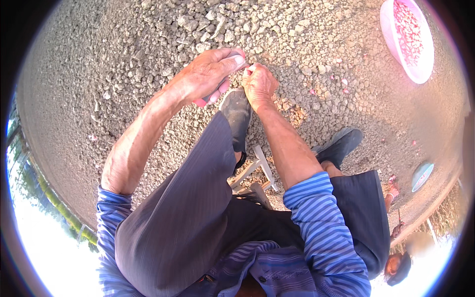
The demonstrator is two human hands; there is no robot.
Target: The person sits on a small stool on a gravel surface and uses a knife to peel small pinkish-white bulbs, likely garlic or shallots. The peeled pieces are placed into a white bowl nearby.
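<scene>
My left hand (209, 74) is curled around a dark, flat object (216, 90), mostly hidden by the palm and fingers. The thumb lies along its upper side. Close beside the left thumb tip, my right hand (259, 82) is bent into a loose fist with thumb and forefinger pressed together. Whether something small sits in that pinch is too hidden to tell. Both hands hover over the toe of a dark shoe (237, 107), above cloddy dry soil (219, 28).
A pink basin (387, 28) of small pink-and-white pieces, possibly cloves, stands at upper right. Similar pieces (345, 81) lie scattered on the soil. A small wooden stool (256, 174) is beneath me. Right, another person's hand (393, 190) is near a pale blue bowl (423, 176).
</scene>
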